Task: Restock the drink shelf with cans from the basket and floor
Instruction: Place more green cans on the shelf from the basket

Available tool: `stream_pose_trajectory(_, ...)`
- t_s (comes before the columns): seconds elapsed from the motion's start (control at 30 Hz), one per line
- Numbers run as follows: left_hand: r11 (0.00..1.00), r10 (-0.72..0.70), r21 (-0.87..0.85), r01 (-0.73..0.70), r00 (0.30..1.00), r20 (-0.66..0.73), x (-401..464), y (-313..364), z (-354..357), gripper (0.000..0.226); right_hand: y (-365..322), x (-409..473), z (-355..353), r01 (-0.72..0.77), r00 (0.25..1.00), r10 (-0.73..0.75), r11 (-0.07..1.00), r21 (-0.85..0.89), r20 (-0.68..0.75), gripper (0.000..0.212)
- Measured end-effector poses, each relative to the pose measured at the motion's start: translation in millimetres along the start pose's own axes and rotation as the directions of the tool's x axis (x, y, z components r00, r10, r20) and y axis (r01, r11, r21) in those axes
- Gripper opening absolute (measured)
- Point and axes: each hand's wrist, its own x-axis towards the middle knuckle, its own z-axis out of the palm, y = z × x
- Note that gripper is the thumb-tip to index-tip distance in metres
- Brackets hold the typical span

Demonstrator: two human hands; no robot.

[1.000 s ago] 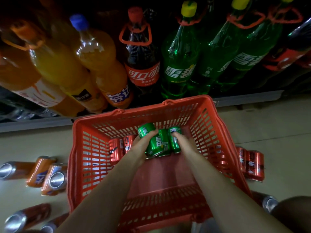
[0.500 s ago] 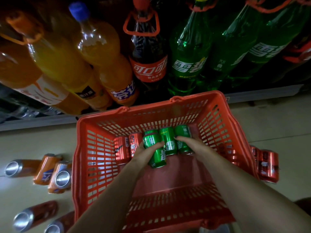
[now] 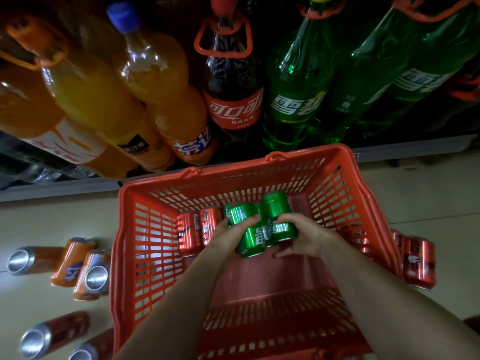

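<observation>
Left hand (image 3: pixel 223 236): inside the red basket (image 3: pixel 145 255), fingers curled over the left green can (image 3: pixel 245 233), thumb across its upper side.
Right hand (image 3: pixel 302 236): also in the basket, fingers wrapped over the right green can (image 3: pixel 276 216), thumb below, toward the wearer.
Grip state: both hands closed round green cans, holding them pressed side by side between the palms.
Left green can axis: long axis tilted, far end toward the shelf (image 3: pixel 59 189), near end angled down and toward the wearer, just under the left fingertips.
Right green can axis: roughly parallel, far end pointing up and toward the shelf, past the right knuckles.
Third green can: only partly seen behind the left one; cannot tell its exact lie.
Red cans (image 3: pixel 197 228): just left of the left hand, lying against the basket's far wall, long axes running toward the shelf.
Floor left of grip: orange cans (image 3: pixel 78 266) lying down, silver ends toward the wearer; darker cans (image 3: pixel 49 333) nearer.
Floor right of grip: red cans (image 3: pixel 418 261) outside the basket wall, lying down.
Beyond the grip: large orange bottles (image 3: pixel 104 100), a cola bottle (image 3: pixel 231 94) and green bottles (image 3: pixel 298 94) standing on the shelf.
</observation>
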Motion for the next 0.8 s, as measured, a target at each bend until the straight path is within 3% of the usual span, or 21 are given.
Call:
stream_pose_trajectory(0.1, 0.999, -0.006, 0.039, 0.006, 1.0, 0.008, 1, 2, 13, 0.065, 7, -7, -7, -0.028, 0.999, 0.03, 0.997, -0.067, 0.021, 0.079)
stream_pose_trajectory(0.17, 0.994, -0.015, 0.11, 0.014, 1.0, 0.007, 1, 0, 17, 0.061, 10, -9, -9, -0.033, 0.999, 0.035, 0.997, -0.069, 0.032, 0.077)
stream_pose_trajectory(0.3, 0.993, -0.063, 0.095, 0.064, 0.998, -0.015, -5, -6, 21, 0.066, 19, -9, -12, -0.004, 1.0, 0.002, 0.996, 0.089, 0.031, 0.075)
stream_pose_trajectory(0.37, 0.996, -0.081, 0.048, 0.081, 0.997, 0.0, -12, -9, 27, 0.054, 26, -10, -11, 0.012, 1.0, -0.012, 0.985, 0.17, 0.002, 0.068)
stream_pose_trajectory(0.43, 0.994, -0.101, 0.045, 0.1, 0.995, 0.009, -15, -11, 33, 0.049, 36, -13, -12, 0.021, 0.999, -0.015, 0.988, 0.154, -0.04, 0.075)
stream_pose_trajectory(0.63, 0.944, -0.033, 0.324, 0.056, 0.997, -0.073, -1, -25, 44, 0.125, 50, -25, -23, 0.014, 0.996, -0.011, 0.999, 0.039, -0.086, 0.083)
stream_pose_trajectory(0.73, 0.952, -0.058, 0.3, 0.067, 0.998, -0.037, -9, -24, 46, 0.102, 38, -26, -26, 0.02, 0.993, -0.019, 1.0, 0.003, -0.114, 0.084)
stream_pose_trajectory(0.8, 0.986, -0.101, 0.134, 0.1, 0.995, 0.002, -9, -28, 44, 0.083, 31, -26, -25, 0.019, 0.995, -0.023, 0.999, -0.04, -0.098, 0.073)
